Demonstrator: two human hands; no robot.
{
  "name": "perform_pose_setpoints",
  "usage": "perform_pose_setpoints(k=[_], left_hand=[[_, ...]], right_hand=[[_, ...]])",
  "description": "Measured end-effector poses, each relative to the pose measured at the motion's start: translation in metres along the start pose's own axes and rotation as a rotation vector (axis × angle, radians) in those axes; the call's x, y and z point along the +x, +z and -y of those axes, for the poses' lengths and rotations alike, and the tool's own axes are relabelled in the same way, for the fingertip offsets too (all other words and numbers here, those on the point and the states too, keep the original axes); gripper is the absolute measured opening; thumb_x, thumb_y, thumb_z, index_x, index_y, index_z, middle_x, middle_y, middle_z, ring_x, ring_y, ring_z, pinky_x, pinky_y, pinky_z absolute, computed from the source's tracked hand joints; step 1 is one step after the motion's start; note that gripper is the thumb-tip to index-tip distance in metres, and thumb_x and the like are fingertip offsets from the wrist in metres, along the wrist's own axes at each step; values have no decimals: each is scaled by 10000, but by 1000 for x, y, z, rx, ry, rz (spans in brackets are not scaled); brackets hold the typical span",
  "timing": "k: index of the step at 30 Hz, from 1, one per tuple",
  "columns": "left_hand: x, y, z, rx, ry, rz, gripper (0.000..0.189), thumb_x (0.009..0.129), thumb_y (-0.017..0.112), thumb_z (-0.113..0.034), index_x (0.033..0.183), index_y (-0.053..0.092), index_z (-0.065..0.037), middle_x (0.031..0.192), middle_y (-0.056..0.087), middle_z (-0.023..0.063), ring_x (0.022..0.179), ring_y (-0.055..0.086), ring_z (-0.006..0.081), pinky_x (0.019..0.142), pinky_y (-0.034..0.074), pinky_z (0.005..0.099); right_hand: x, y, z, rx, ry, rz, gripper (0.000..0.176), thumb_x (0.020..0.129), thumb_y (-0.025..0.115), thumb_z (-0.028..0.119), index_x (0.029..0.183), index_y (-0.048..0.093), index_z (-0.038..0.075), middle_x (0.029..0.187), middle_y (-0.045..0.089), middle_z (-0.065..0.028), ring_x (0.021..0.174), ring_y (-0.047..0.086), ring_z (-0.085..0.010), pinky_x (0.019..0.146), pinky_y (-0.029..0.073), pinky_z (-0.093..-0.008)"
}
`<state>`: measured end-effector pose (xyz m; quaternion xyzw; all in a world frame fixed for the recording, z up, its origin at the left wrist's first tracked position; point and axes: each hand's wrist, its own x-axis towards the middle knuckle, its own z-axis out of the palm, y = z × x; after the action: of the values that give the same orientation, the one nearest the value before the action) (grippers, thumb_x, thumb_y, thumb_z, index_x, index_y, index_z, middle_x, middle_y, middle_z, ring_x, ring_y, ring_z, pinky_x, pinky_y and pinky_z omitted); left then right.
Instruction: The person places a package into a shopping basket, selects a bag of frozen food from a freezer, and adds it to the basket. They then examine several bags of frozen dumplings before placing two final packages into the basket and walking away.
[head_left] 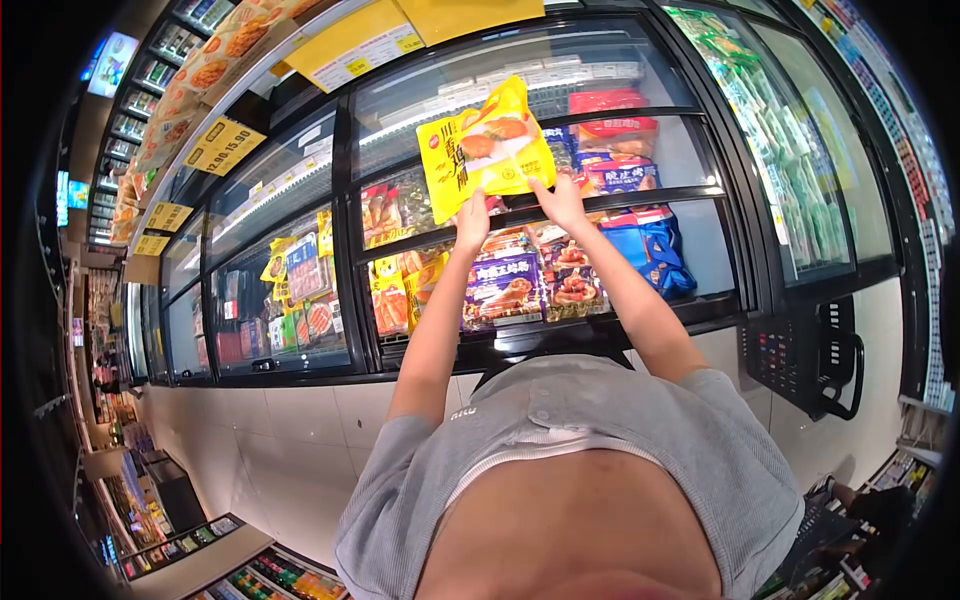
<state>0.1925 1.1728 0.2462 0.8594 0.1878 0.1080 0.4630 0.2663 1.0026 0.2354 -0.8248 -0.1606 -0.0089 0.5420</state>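
Both hands hold a yellow bag of frozen food (490,145), printed with a picture of breaded chicken, up over a chest freezer (730,215). My left hand (473,217) is closed on its lower left edge, and my right hand (561,200) grips the lower right corner. Some fingers are hidden behind the bag. Beneath it lie purple sausage packs (503,288), and a blue bag (655,250) rests to the right of my right forearm. Red packs (612,125) sit farther back in the freezer.
More freezer compartments with yellow packs (300,265) stand to the left; another with green bags (800,150) is at the right. A black shopping basket (795,365) is on the right. Price signs (222,145) line the shelf above. Tiled floor (290,425) runs below the freezer.
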Motion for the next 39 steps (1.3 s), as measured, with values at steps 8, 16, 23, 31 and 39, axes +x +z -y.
perform_pose_setpoints(k=[8, 16, 23, 31, 39], left_hand=[[-103, 16, 12, -11, -14, -140, 475, 918, 412, -273, 636, 516, 94, 503, 490, 177, 463, 487, 217, 512, 383, 388], [-198, 15, 16, -53, -169, -99, 414, 891, 410, -226, 705, 616, 81, 562, 586, 139, 525, 539, 179, 535, 411, 332], [-225, 0, 1, -138, -190, -24, 442, 929, 408, -261, 752, 654, 60, 712, 657, 118, 680, 597, 176, 688, 448, 300], [-217, -77, -3, -253, -347, 494, 458, 931, 479, -346, 812, 674, 51, 758, 674, 97, 735, 639, 148, 697, 494, 259], [-178, -131, 63, -246, -406, 227, 436, 882, 573, -395, 808, 664, 25, 713, 645, 70, 635, 616, 116, 579, 498, 238]], right_hand=[[-105, -45, 26, 111, 73, 124, 252, 767, 591, 220, 818, 648, -20, 701, 629, -212, 703, 633, -366, 650, 498, -423], [-174, -66, 11, 77, 182, 390, 324, 740, 594, 277, 847, 648, -24, 745, 628, -249, 748, 629, -396, 683, 501, -443], [-184, -78, 19, -48, 175, 553, 409, 735, 605, 291, 769, 611, -117, 701, 586, -316, 735, 619, -432, 694, 498, -466], [-174, -92, 17, 591, 391, 603, 338, 833, 633, 257, 1061, 616, 7, 923, 655, -56, 784, 614, -139, 692, 471, -271], [-133, -68, 10, 510, 522, 231, 300, 860, 635, 273, 1012, 596, 17, 860, 625, -36, 765, 577, -89, 657, 459, -239]])
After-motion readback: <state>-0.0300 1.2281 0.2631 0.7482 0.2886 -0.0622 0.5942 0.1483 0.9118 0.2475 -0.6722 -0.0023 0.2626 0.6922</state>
